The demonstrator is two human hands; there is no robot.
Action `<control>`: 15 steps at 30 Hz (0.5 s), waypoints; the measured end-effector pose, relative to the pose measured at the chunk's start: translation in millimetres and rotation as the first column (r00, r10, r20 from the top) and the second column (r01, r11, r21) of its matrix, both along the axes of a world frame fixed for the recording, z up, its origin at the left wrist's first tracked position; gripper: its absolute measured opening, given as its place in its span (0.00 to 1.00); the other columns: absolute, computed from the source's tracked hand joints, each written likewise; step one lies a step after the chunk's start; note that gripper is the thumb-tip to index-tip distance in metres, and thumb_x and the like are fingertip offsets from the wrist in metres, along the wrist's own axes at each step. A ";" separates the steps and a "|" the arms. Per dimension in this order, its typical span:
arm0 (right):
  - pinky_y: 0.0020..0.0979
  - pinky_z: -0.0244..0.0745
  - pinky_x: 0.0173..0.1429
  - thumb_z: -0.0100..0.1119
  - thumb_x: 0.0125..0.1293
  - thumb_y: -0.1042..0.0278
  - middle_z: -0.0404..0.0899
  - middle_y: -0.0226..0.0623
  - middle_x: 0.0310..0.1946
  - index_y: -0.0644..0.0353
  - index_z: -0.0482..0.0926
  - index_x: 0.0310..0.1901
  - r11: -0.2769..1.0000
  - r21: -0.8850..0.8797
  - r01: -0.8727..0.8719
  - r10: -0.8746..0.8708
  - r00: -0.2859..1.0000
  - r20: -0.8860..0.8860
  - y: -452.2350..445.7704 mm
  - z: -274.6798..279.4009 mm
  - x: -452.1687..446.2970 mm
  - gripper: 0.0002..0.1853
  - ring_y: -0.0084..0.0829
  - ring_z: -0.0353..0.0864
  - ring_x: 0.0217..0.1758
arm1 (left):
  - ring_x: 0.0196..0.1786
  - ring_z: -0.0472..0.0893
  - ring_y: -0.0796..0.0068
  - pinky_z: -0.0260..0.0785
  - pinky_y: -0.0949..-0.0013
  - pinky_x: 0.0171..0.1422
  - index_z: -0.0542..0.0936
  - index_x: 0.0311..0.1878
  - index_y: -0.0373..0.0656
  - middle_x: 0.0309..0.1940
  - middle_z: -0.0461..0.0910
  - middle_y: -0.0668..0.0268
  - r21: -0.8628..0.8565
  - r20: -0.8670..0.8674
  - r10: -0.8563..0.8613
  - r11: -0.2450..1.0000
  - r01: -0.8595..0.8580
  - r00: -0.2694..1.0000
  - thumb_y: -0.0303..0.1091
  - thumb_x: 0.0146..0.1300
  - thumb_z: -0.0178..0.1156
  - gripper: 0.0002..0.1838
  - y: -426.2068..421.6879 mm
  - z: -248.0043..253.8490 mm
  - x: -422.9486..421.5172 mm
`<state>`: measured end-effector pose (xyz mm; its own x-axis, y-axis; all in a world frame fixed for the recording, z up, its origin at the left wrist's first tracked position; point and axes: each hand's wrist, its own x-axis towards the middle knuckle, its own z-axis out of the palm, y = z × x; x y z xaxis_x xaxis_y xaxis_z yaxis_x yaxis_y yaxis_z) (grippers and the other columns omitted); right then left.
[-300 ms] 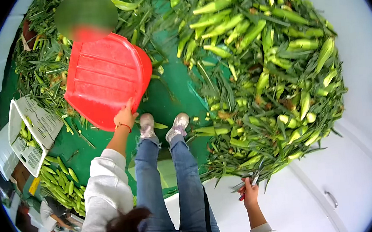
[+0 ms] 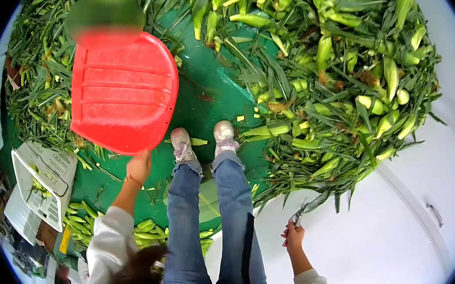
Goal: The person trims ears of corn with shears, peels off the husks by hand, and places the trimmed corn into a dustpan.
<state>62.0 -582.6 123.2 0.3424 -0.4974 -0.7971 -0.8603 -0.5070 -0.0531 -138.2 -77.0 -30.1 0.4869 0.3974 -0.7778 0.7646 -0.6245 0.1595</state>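
Observation:
My left hand [image 2: 140,167] is closed on the near edge of a red plastic chair [image 2: 125,91], whose ribbed surface faces up toward me. Part of the chair's far end is lost in a blurred patch. Low on the right, my right hand [image 2: 294,235] is wrapped round the handles of a pair of pruning shears [image 2: 298,217], blades pointing away from me. Just beyond the blades lie leaf tips from a large heap of green corn ears in husks [image 2: 328,57].
More leaves and husks [image 2: 44,93] cover the floor at the left. A white slatted crate [image 2: 51,171] holds some ears, with trimmed ears [image 2: 149,232] piled nearby. White panels with a metal handle [image 2: 435,216] stand at the right. My shoes [image 2: 225,134] are on the green floor [image 2: 195,85].
The view has shifted, and the corn heap sits higher and farther right. The chair has moved slightly up and left in view, still in my left hand. My right hand keeps the shears.

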 end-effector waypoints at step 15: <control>0.23 0.63 0.19 0.58 0.65 0.65 0.70 0.28 0.13 0.63 0.72 0.27 0.848 0.142 -0.510 0.400 0.793 0.460 1.6 -204.4 88.1 0.12 0.18 0.67 0.13 | 0.41 0.78 0.53 0.73 0.58 0.46 0.76 0.47 0.47 0.40 0.77 0.54 -0.544 -0.295 -0.197 0.839 0.005 0.935 0.39 0.59 0.54 0.14 -197.5 -115.8 -125.2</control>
